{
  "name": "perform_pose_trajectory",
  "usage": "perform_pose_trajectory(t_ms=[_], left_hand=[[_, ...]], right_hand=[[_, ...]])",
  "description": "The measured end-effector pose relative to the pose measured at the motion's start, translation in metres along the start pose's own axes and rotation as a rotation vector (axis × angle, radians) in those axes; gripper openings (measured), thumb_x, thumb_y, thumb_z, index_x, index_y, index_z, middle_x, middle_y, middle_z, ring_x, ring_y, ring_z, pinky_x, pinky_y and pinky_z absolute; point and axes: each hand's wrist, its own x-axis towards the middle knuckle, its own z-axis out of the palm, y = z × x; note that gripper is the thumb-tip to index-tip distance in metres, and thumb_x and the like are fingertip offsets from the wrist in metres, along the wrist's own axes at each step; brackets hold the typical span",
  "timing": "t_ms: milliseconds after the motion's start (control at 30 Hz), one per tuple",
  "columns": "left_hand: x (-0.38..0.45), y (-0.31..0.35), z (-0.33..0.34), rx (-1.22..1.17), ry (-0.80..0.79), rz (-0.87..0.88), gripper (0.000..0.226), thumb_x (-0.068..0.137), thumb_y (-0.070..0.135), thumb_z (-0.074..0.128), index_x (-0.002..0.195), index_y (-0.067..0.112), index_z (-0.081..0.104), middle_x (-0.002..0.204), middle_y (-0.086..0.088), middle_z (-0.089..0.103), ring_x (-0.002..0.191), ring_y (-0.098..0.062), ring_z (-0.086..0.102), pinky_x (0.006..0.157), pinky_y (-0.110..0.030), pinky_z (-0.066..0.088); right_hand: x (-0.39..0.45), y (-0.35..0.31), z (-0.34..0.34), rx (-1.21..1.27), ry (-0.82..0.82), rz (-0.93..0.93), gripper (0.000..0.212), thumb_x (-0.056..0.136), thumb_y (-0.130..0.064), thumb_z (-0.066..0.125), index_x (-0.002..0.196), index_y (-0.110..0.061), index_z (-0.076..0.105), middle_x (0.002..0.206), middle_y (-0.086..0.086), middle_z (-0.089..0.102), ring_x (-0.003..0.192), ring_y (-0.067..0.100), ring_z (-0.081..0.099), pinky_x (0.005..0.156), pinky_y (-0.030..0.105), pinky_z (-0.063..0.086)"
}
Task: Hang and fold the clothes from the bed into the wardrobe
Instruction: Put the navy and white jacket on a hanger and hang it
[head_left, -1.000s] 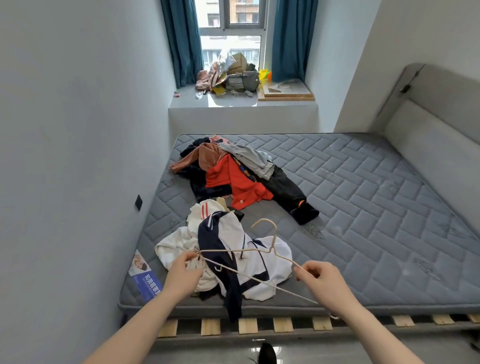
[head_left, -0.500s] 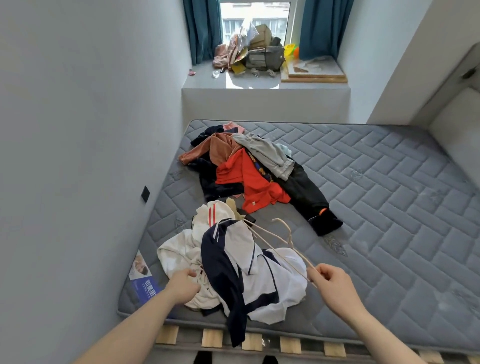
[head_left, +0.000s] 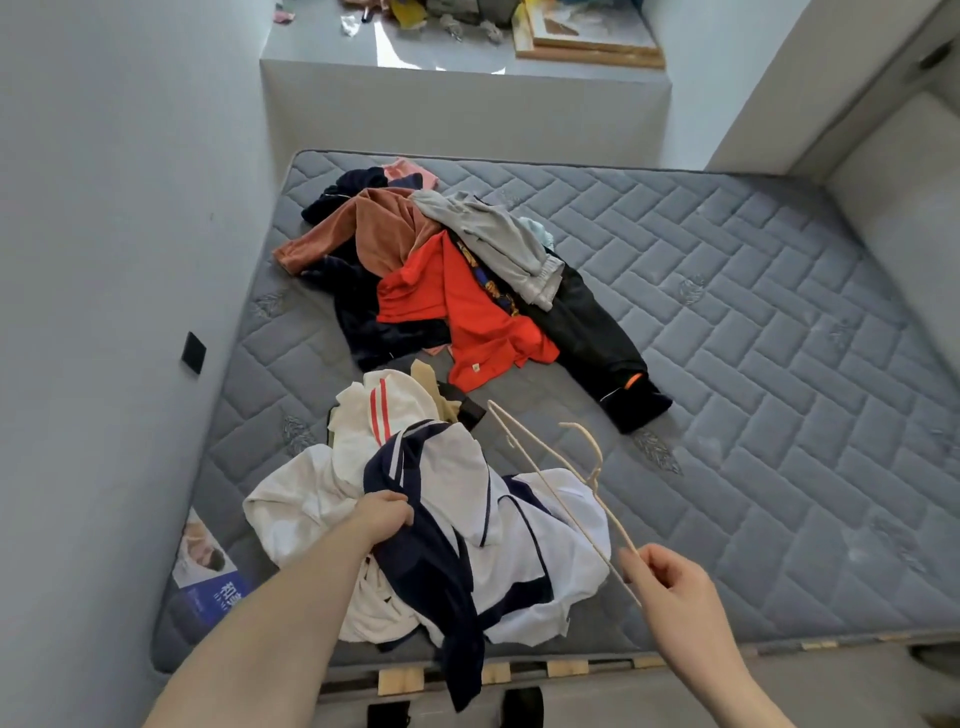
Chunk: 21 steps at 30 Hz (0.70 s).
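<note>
A white and navy jacket lies crumpled at the near left corner of the grey mattress, one dark sleeve hanging over the edge. My left hand grips its navy part. My right hand pinches one end of a thin beige wire hanger, which slants up over the jacket. Farther back lies a heap with a red garment, a brown top, a grey piece and black trousers.
A grey wall with a black socket runs along the left. A white ledge at the bed's far end holds clutter and a wooden board. A padded headboard stands on the right. Wooden slats show below the mattress edge.
My left hand moved from the white cloth onto the navy part of the jacket and gripped it. The hanger swung to point away from me, held by my right hand alone. The view tilted down.
</note>
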Motion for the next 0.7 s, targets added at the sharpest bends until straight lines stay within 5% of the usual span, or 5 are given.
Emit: perform_pose_trajectory(t_ms=[100, 200, 300, 467, 700], left_hand=[[0.001, 0.001, -0.001, -0.012, 0.045, 0.003, 0.045, 0.09, 0.01, 0.064, 0.134, 0.02, 0.066, 0.134, -0.008, 0.064, 0.122, -0.028, 0.059, 0.106, -0.039, 0.05], [-0.027, 0.001, -0.006, 0.007, 0.164, 0.157, 0.028, 0.092, 0.018, 0.067, 0.118, 0.027, 0.072, 0.106, 0.001, 0.07, 0.105, -0.023, 0.067, 0.094, -0.04, 0.057], [-0.072, 0.005, -0.01, -0.133, 0.179, 0.345, 0.013, 0.093, 0.018, 0.071, 0.102, 0.025, 0.079, 0.105, 0.005, 0.074, 0.103, -0.017, 0.068, 0.092, -0.04, 0.058], [-0.153, 0.022, -0.029, -0.335, 0.011, 0.551, 0.024, 0.092, 0.012, 0.074, 0.098, 0.034, 0.081, 0.103, 0.016, 0.076, 0.101, -0.002, 0.069, 0.078, -0.009, 0.051], [-0.253, 0.072, -0.093, -0.246, -0.24, 0.893, 0.039, 0.096, -0.003, 0.059, 0.108, 0.029, 0.079, 0.11, 0.02, 0.075, 0.11, 0.001, 0.065, 0.097, -0.012, 0.045]], right_hand=[[-0.009, 0.013, 0.011, 0.011, 0.053, 0.048, 0.043, 0.096, -0.029, 0.066, 0.064, -0.008, 0.046, 0.056, -0.008, 0.031, 0.054, 0.008, 0.028, 0.058, 0.032, 0.024], [-0.024, 0.023, 0.018, 0.037, 0.115, 0.114, 0.039, 0.096, -0.033, 0.065, 0.066, -0.011, 0.054, 0.053, -0.01, 0.033, 0.049, 0.006, 0.028, 0.058, 0.031, 0.025], [-0.044, 0.023, 0.028, 0.103, 0.133, 0.159, 0.039, 0.096, -0.036, 0.066, 0.065, -0.015, 0.057, 0.052, -0.009, 0.033, 0.049, 0.007, 0.029, 0.061, 0.032, 0.025], [-0.077, 0.006, 0.045, 0.096, 0.166, 0.128, 0.029, 0.085, -0.033, 0.078, 0.072, -0.021, 0.055, 0.056, -0.01, 0.045, 0.053, 0.008, 0.041, 0.061, 0.034, 0.035], [-0.106, -0.052, 0.06, 0.022, 0.099, -0.135, 0.057, 0.068, -0.039, 0.091, 0.098, -0.044, 0.042, 0.108, -0.022, 0.059, 0.084, 0.001, 0.059, 0.07, 0.027, 0.045]])
